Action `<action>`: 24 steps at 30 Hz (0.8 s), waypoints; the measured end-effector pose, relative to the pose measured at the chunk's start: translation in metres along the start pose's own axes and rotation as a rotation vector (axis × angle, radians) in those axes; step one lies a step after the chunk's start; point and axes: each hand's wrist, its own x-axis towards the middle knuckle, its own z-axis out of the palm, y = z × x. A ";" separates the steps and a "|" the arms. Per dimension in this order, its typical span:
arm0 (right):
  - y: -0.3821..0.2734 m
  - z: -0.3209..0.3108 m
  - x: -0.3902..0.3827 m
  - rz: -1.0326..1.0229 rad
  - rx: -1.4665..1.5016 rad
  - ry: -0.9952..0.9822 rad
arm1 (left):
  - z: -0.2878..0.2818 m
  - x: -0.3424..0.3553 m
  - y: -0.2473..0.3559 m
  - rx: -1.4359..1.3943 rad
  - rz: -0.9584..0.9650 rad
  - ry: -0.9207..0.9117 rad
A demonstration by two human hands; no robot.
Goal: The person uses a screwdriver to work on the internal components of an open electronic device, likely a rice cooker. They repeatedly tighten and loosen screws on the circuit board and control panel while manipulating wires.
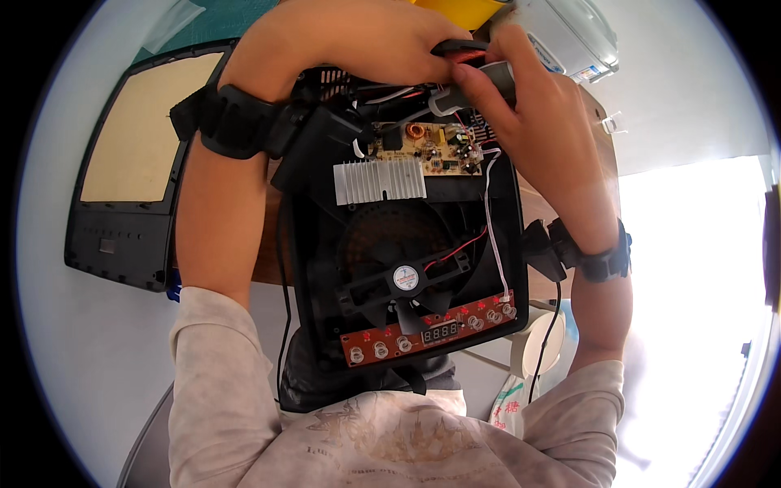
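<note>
My left hand (390,45) curls over the far edge of an opened black appliance housing (313,268), closed on a black-and-red object (460,50) that I cannot identify. Beside it, my right hand (521,106) grips a grey-handled tool (450,96), whose shaft points down-left over a circuit board (439,150). A finned aluminium heat sink (381,180) lies in front of that board. Nearer me are a black fan (382,301) with a round label and a red strip board (370,348) with a small display. Wires run between the boards.
A black lid with a beige panel (126,142) lies at the left on a wooden surface (537,203). A yellow item (464,12) and a translucent container (573,41) stand at the back. A cream round object (533,346) and plastic bag (508,403) are below at the right.
</note>
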 end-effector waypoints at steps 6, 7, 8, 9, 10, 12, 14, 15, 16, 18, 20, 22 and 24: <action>0.003 0.000 0.002 -0.047 0.098 -0.052 | 0.009 0.005 -0.006 0.012 0.047 0.054; 0.001 -0.003 0.002 -0.028 0.085 -0.076 | 0.009 -0.006 -0.001 0.012 0.085 0.092; -0.001 -0.007 0.003 -0.009 0.072 -0.100 | 0.009 -0.007 -0.001 0.014 0.078 0.093; -0.002 -0.009 0.003 0.011 0.061 -0.125 | 0.009 -0.006 -0.001 0.015 0.071 0.092; -0.002 -0.009 0.003 0.008 0.065 -0.129 | 0.008 0.004 -0.006 0.017 0.019 0.055; -0.003 -0.009 0.003 0.004 0.070 -0.136 | 0.007 0.011 -0.004 0.004 -0.055 0.017; -0.001 -0.011 0.001 -0.056 0.077 -0.143 | 0.005 0.008 0.003 -0.024 -0.061 0.007; -0.001 -0.011 0.001 -0.089 0.082 -0.145 | 0.003 0.006 0.003 -0.036 -0.049 -0.001; -0.001 -0.010 0.001 -0.119 0.095 -0.117 | 0.001 0.004 -0.002 -0.042 0.000 -0.017; -0.002 -0.008 0.002 -0.176 0.120 -0.059 | -0.001 0.000 -0.005 -0.066 0.062 -0.030; -0.002 -0.011 0.002 -0.150 0.193 -0.128 | -0.001 -0.003 -0.004 -0.095 0.094 -0.022; -0.002 -0.013 0.002 -0.193 0.215 -0.139 | 0.001 -0.006 -0.008 -0.118 0.139 -0.003; 0.001 -0.012 -0.001 -0.306 0.186 -0.089 | 0.001 -0.004 -0.006 -0.071 0.089 -0.009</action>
